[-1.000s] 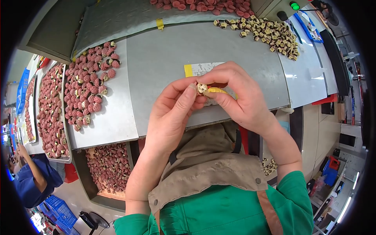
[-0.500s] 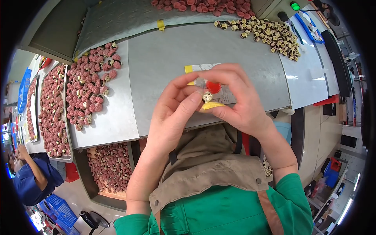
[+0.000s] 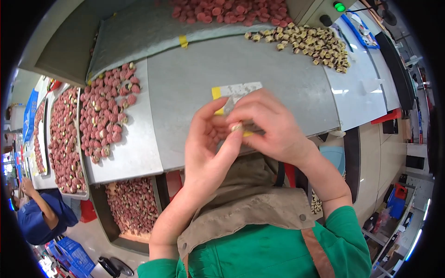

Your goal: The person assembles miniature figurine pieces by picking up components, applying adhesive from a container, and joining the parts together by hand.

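Observation:
My left hand (image 3: 206,153) and my right hand (image 3: 273,127) meet just above the near edge of the grey worktop. A small cream-coloured piece (image 3: 237,126) is pinched at the tip of my left thumb, and the right fingertips touch it. The other left fingers curl loosely behind. From under the curled right fingers a bit of a yellow thing (image 3: 248,134) shows; its kind is hidden. Beyond the hands a white card with a yellow edge (image 3: 216,93) lies flat.
Many pink ridged pieces (image 3: 104,113) lie at left, with more on a tray (image 3: 82,139) and in an open drawer (image 3: 112,234). Small cream-and-dark pieces (image 3: 320,46) are heaped at far right, red cups (image 3: 232,10) at the back. A person in blue (image 3: 44,213) is at far left.
My hands have drawn together, and the right fingers have folded inward over the small piece. The red cup seen earlier between them is now hidden. The view has shifted slightly.

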`<action>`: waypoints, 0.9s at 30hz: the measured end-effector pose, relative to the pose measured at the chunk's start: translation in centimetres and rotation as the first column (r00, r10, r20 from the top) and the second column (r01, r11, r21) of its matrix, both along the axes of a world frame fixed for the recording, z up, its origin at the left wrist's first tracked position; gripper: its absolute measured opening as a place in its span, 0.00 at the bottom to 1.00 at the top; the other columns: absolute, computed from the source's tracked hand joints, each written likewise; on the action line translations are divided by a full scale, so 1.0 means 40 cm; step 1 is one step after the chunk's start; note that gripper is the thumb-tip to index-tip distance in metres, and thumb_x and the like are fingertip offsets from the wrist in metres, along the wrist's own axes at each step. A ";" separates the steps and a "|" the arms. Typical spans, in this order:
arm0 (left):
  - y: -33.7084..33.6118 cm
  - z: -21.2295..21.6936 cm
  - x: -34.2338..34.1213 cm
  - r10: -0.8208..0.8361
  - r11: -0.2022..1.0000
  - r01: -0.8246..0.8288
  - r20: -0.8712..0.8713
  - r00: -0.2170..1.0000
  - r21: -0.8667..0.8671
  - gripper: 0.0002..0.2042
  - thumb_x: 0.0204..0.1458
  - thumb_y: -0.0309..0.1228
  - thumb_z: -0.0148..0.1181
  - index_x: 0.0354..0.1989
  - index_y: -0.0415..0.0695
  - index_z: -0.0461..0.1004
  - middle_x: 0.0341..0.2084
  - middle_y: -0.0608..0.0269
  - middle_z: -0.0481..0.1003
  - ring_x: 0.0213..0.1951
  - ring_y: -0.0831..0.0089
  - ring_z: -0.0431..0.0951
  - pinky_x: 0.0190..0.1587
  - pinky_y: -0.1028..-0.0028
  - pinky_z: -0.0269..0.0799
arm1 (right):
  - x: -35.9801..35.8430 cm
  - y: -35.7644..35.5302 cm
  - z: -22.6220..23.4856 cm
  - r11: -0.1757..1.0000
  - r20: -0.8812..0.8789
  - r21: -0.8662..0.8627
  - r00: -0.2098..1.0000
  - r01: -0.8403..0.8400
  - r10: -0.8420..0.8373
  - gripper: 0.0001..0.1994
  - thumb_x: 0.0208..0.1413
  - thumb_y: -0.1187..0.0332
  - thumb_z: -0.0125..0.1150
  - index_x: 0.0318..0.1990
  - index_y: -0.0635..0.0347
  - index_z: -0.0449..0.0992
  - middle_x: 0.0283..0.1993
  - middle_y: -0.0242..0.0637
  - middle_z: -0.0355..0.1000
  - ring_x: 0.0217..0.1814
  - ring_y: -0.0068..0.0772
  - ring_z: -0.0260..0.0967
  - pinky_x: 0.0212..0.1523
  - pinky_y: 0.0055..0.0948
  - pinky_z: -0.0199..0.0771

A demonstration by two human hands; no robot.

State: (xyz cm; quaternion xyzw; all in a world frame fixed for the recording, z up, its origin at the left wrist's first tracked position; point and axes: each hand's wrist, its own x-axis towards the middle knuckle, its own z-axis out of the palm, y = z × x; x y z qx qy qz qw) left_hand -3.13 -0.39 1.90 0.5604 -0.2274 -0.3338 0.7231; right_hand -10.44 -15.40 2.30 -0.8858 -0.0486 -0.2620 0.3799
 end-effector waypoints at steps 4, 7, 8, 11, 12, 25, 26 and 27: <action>0.105 -0.004 0.096 0.298 0.916 -0.376 0.390 0.871 0.140 0.16 0.56 0.23 0.52 0.54 0.39 0.67 0.38 0.64 0.71 0.37 0.79 0.70 0.43 0.79 0.66 | 0.004 -0.101 0.014 0.992 -0.121 -0.105 0.989 0.068 -0.080 0.14 0.47 0.71 0.64 0.44 0.60 0.74 0.42 0.40 0.70 0.44 0.42 0.68 0.45 0.33 0.70; 0.309 0.004 0.261 0.306 0.578 -0.796 0.856 0.416 0.180 0.11 0.59 0.28 0.53 0.47 0.37 0.71 0.38 0.62 0.72 0.37 0.77 0.71 0.42 0.76 0.68 | 0.018 -0.269 0.023 0.903 -0.095 -0.332 0.943 0.271 -0.318 0.11 0.54 0.68 0.58 0.44 0.61 0.73 0.43 0.40 0.69 0.43 0.40 0.69 0.44 0.33 0.70; 0.411 -0.018 0.320 0.356 0.552 -0.819 0.843 0.404 0.160 0.11 0.60 0.30 0.53 0.46 0.37 0.72 0.37 0.61 0.72 0.38 0.75 0.72 0.41 0.76 0.67 | 0.023 -0.310 0.027 0.904 -0.084 -0.324 0.944 0.278 -0.320 0.11 0.54 0.68 0.58 0.44 0.61 0.73 0.43 0.40 0.69 0.43 0.40 0.69 0.44 0.33 0.70; 0.546 -0.011 0.343 0.071 0.423 -0.891 0.974 0.214 0.164 0.11 0.59 0.32 0.53 0.45 0.38 0.72 0.36 0.58 0.73 0.38 0.69 0.72 0.42 0.72 0.67 | 0.042 -0.367 0.002 0.832 -0.115 -0.410 0.883 0.375 -0.455 0.10 0.54 0.70 0.58 0.42 0.62 0.72 0.42 0.41 0.69 0.43 0.43 0.69 0.43 0.35 0.70; 0.564 -0.018 0.341 -0.046 0.321 -0.926 0.980 0.196 0.200 0.12 0.59 0.33 0.54 0.46 0.38 0.72 0.36 0.56 0.73 0.39 0.65 0.72 0.44 0.69 0.66 | 0.044 -0.375 -0.004 0.824 -0.110 -0.446 0.892 0.350 -0.439 0.09 0.53 0.71 0.57 0.42 0.62 0.72 0.42 0.41 0.69 0.43 0.44 0.69 0.43 0.35 0.70; 0.120 0.018 0.421 0.105 0.875 -0.456 0.858 0.503 0.161 0.16 0.42 0.24 0.60 0.42 0.40 0.75 0.39 0.49 0.73 0.42 0.56 0.73 0.45 0.60 0.68 | -0.034 -0.248 0.045 0.908 -0.305 -0.369 0.898 0.197 -0.318 0.08 0.50 0.76 0.59 0.38 0.64 0.70 0.39 0.44 0.67 0.46 0.49 0.65 0.47 0.38 0.65; 0.058 -0.002 0.435 -0.056 0.825 -0.565 0.997 -0.044 0.021 0.13 0.40 0.26 0.58 0.38 0.41 0.75 0.35 0.51 0.73 0.40 0.56 0.72 0.42 0.59 0.68 | -0.046 -0.230 0.036 0.896 -0.345 -0.381 0.864 0.229 -0.367 0.08 0.50 0.77 0.58 0.39 0.63 0.70 0.42 0.46 0.66 0.50 0.52 0.63 0.50 0.39 0.63; 0.032 0.056 0.392 -0.015 0.819 -0.572 0.994 -0.105 -0.049 0.10 0.40 0.26 0.55 0.34 0.41 0.75 0.33 0.52 0.72 0.40 0.55 0.72 0.42 0.58 0.68 | -0.047 -0.203 0.020 0.897 -0.297 -0.391 0.894 0.208 -0.336 0.09 0.50 0.77 0.57 0.40 0.64 0.70 0.45 0.48 0.65 0.51 0.52 0.62 0.52 0.40 0.62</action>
